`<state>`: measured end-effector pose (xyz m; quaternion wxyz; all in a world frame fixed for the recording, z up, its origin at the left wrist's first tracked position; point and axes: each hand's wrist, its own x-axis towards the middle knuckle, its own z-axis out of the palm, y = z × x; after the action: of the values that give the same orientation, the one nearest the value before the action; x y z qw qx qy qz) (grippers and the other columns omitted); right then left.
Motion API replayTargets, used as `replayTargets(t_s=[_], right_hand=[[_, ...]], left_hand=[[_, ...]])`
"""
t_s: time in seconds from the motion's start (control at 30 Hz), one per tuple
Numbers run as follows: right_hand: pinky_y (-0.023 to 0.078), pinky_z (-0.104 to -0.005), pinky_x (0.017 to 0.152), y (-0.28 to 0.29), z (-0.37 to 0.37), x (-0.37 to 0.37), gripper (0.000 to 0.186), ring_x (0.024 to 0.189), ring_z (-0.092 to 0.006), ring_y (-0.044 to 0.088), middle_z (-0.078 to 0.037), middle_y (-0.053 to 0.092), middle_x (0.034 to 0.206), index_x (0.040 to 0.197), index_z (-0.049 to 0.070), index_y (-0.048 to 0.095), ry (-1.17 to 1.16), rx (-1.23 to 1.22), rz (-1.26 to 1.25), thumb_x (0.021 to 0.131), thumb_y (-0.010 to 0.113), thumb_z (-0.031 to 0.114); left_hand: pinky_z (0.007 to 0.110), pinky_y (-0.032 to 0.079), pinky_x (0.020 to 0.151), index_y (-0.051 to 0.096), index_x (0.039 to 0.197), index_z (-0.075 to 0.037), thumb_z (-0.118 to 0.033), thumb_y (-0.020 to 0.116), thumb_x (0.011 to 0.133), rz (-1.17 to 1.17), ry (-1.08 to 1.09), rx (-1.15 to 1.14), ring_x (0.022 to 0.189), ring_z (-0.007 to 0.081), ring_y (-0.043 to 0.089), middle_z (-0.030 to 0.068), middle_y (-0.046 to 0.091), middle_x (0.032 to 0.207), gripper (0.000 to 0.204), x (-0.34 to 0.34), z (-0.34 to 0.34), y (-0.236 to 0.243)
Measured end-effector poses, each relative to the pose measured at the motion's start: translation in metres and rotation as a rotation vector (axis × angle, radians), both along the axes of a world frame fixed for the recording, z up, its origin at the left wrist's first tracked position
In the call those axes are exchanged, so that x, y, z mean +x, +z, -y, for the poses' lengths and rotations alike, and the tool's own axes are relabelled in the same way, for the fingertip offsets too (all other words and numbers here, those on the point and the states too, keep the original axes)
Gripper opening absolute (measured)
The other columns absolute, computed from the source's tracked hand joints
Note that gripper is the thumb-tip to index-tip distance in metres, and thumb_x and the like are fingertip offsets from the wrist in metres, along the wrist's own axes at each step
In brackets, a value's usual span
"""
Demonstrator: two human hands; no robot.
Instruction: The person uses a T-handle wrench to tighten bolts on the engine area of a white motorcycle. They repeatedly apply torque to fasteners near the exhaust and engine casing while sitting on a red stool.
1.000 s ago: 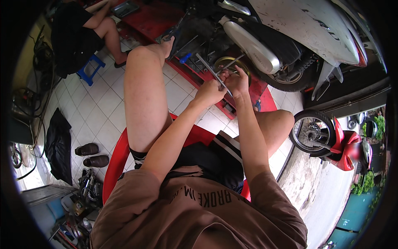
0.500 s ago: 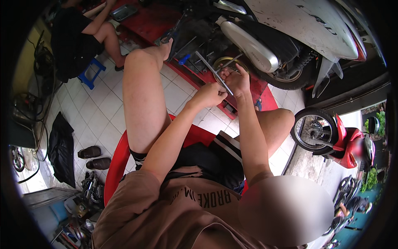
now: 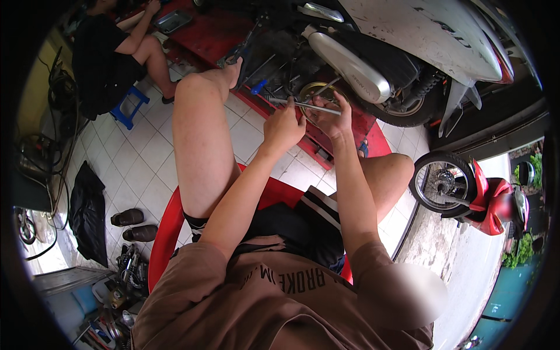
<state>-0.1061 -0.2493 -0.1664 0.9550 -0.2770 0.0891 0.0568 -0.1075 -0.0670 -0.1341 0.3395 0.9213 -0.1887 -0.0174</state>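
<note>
A slim silver metal rod (image 3: 315,107) lies nearly level between my hands, above the red platform's edge. My left hand (image 3: 284,128) is closed around its left part, thumb near the top. My right hand (image 3: 337,119) has its palm turned up, with curled fingers and thumb about the rod's right end. Behind the right fingers sits a round gold-coloured dish (image 3: 307,93), partly hidden. A second metal bar (image 3: 331,85) slants up from it. The rod's exact kind cannot be made out.
A scooter (image 3: 356,64) stands on the red platform (image 3: 207,35), near a blue-handled tool (image 3: 259,87). Another person (image 3: 102,58) sits at the far left by a blue stool (image 3: 129,106). Brown shoes (image 3: 140,233) lie on the tiles; a red motorbike (image 3: 487,195) is at right.
The rod has swung from a steep slant to nearly level. My left hand has moved up and left along with it, and my right fingers have curled in more.
</note>
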Motion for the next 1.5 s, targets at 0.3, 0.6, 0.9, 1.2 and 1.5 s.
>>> replayTargets(t_s=[0.3, 0.6, 0.9, 1.2, 1.5], right_hand=[[0.033, -0.0397, 0.1, 0.007, -0.008, -0.002, 0.055, 0.104, -0.0281, 0.054, -0.015, 0.066, 0.104, 0.11, -0.008, 0.053, -0.101, 0.072, -0.003, 0.082, 0.054, 0.04], [0.034, -0.0387, 0.099, 0.011, -0.004, -0.002, 0.059, 0.11, -0.029, 0.052, -0.016, 0.062, 0.116, 0.118, -0.009, 0.048, -0.069, 0.073, 0.032, 0.085, 0.05, 0.039], [0.033, -0.0399, 0.101, 0.015, -0.006, -0.003, 0.059, 0.113, -0.0302, 0.051, -0.018, 0.061, 0.119, 0.122, -0.009, 0.042, -0.113, 0.146, -0.011, 0.086, 0.047, 0.038], [0.029, -0.0471, 0.105, 0.012, 0.002, -0.003, 0.056, 0.114, -0.0328, 0.049, -0.016, 0.062, 0.117, 0.121, -0.003, 0.044, -0.162, 0.119, 0.014, 0.086, 0.049, 0.039], [0.04, -0.0368, 0.087, -0.005, -0.005, 0.001, 0.014, 0.079, -0.0173, 0.052, -0.001, 0.052, 0.07, 0.086, 0.01, 0.057, -0.009, -0.15, -0.08, 0.087, 0.055, 0.024]], left_hand=[[0.038, 0.05, 0.066, 0.065, 0.108, -0.003, -0.02, 0.061, 0.084, -0.097, -0.394, -0.261, 0.074, 0.0304, 0.066, 0.0144, 0.067, 0.078, 0.03, -0.001, 0.001, 0.0], [0.043, 0.052, 0.072, 0.037, 0.139, -0.003, -0.019, 0.061, 0.083, -0.058, -0.161, -0.301, 0.081, 0.0359, 0.065, 0.0205, 0.066, 0.081, 0.063, 0.001, -0.002, 0.015], [0.043, 0.051, 0.073, 0.061, 0.112, 0.0, -0.023, 0.061, 0.083, -0.159, -0.112, 0.067, 0.079, 0.033, 0.066, 0.0146, 0.068, 0.078, 0.037, 0.004, -0.002, -0.009], [0.037, 0.05, 0.065, 0.06, 0.122, -0.01, -0.006, 0.058, 0.084, 0.027, -0.274, -0.426, 0.072, 0.0288, 0.065, 0.0153, 0.064, 0.073, 0.039, -0.003, 0.002, 0.014], [0.039, 0.05, 0.06, 0.065, 0.08, 0.002, -0.012, 0.058, 0.087, 0.067, -0.071, -0.308, 0.058, 0.0321, 0.063, 0.0165, 0.061, 0.059, 0.017, 0.01, 0.011, -0.03]])
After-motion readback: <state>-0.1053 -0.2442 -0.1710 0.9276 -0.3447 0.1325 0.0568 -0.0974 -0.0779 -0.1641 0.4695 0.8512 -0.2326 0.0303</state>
